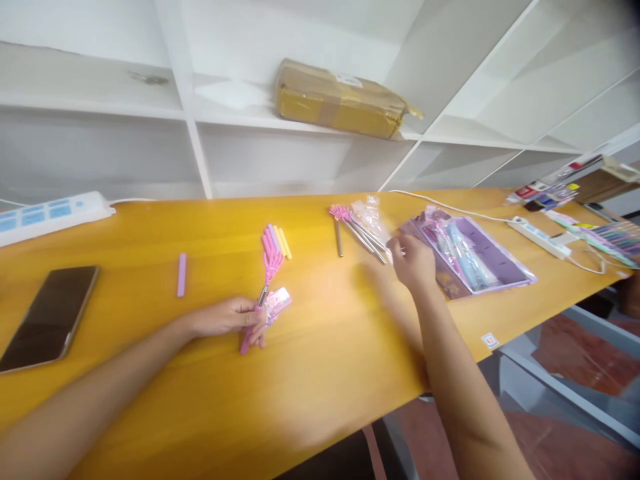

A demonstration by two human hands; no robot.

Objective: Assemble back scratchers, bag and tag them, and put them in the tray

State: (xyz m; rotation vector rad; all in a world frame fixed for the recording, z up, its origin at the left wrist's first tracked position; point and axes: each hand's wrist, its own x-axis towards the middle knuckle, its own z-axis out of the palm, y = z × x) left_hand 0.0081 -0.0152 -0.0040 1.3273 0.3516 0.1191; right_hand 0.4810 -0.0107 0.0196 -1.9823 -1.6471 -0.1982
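Observation:
My left hand (245,320) is closed around a back scratcher with a pink hand-shaped head (273,265), a metal rod and a pink-purple handle. A small printed card or packet (277,303) shows beside those fingers; whether they hold it too I cannot tell. Beyond the head lie several pink, purple and yellow tubes (284,243). A lone purple tube (181,275) lies farther left. My right hand (411,259), slightly blurred, has its fingers curled at the ends of metal-rod back scratchers (364,233). What it pinches is hidden. Clear plastic wrap (371,215) lies against them.
A purple basket (500,250) with wrapped items stands right of my right hand. At the left are a phone (47,317) and a power strip (55,215); another strip (540,238) lies right. White shelving behind holds a taped box (343,100). Pens (615,241) lie far right.

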